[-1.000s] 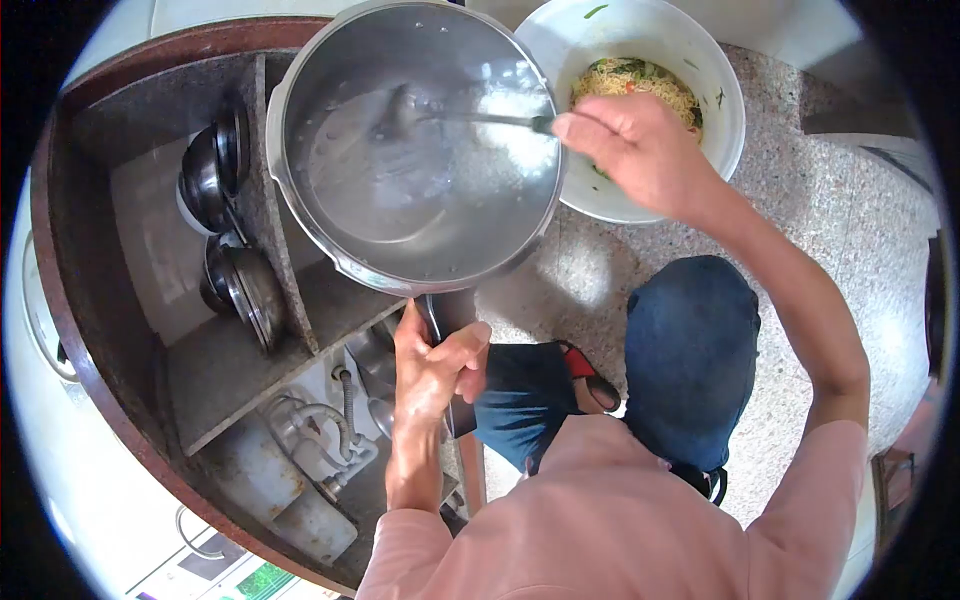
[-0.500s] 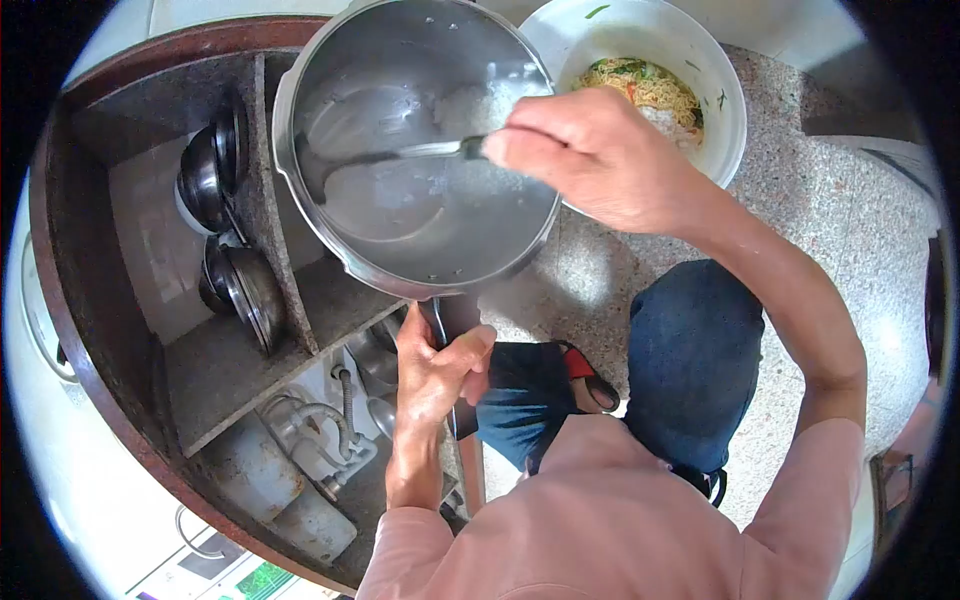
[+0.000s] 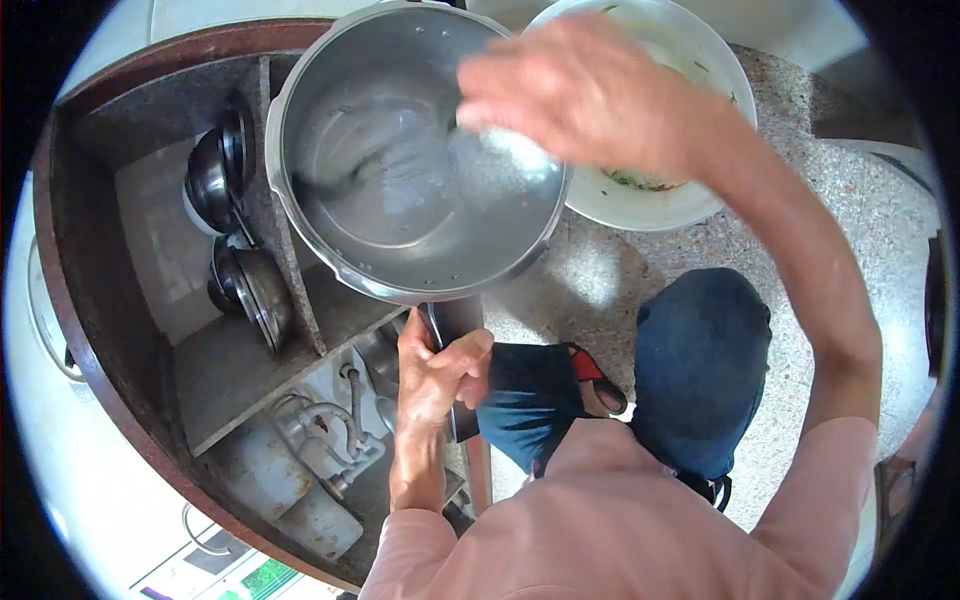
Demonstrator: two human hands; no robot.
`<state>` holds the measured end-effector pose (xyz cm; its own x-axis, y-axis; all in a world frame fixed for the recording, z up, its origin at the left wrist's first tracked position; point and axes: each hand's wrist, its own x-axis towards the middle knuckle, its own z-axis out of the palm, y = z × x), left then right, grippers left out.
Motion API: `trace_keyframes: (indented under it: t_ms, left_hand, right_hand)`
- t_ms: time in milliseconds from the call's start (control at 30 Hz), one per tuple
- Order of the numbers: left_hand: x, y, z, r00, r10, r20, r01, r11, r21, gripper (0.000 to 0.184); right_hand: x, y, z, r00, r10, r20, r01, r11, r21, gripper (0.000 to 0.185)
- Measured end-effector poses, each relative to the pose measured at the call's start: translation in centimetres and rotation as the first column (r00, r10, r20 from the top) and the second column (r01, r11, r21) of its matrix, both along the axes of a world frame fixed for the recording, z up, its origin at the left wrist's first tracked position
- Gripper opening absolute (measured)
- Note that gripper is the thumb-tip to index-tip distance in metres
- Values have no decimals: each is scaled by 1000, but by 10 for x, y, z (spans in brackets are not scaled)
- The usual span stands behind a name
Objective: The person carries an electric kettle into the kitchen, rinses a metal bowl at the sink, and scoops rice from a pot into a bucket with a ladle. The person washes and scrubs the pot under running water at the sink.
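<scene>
My left hand (image 3: pixel 435 370) is wrapped round the dark handle (image 3: pixel 458 318) of a wide metal pressure cooker pot (image 3: pixel 400 268), which is tilted so its inside faces me. Above the pot's right side my right hand (image 3: pixel 590 95) is closed on a spoon, blurred by motion, whose dark head (image 3: pixel 335 183) reaches toward the pot's left wall. A white clump that looks like rice (image 3: pixel 520 165) clings inside at the right. Behind my right arm stands a white bowl (image 3: pixel 600 205); my hand and forearm hide most of its contents, and some green bits show.
On the left, a curved stone-walled shelf unit (image 3: pixel 95 290) holds dark metal pans (image 3: pixel 255 290). Pipes (image 3: pixel 345 440) lie in the lower compartment. My knee (image 3: pixel 700 370) and sandalled foot (image 3: pixel 597 380) are below, over the speckled floor (image 3: pixel 570 270).
My right hand has moved up and slightly left with the spoon, now blurred, and covers more of the bowl and its noodles. My left hand keeps its grip on the pot's handle.
</scene>
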<state>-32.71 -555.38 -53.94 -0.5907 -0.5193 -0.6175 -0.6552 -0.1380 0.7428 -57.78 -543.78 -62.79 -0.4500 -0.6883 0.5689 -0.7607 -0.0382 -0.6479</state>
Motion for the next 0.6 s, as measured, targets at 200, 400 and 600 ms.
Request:
trace_keyframes:
  t_ms: [200,400,600]
  left_hand:
    - [-4,3,4,999,-14,35,16,999,-52,34]
    - [-1,1,1,1000,11,13,-10,1000,-29,33]
    - [-2,1,3,1000,12,8,-12,1000,-16,33]
  right_hand:
    - [-46,26,-17,983,-125,138,85,961,264,26]
    - [-3,31,13,959,90,270,-77,995,-58,28]
    - [-7,16,-33,957,-225,180,207,972,114,30]
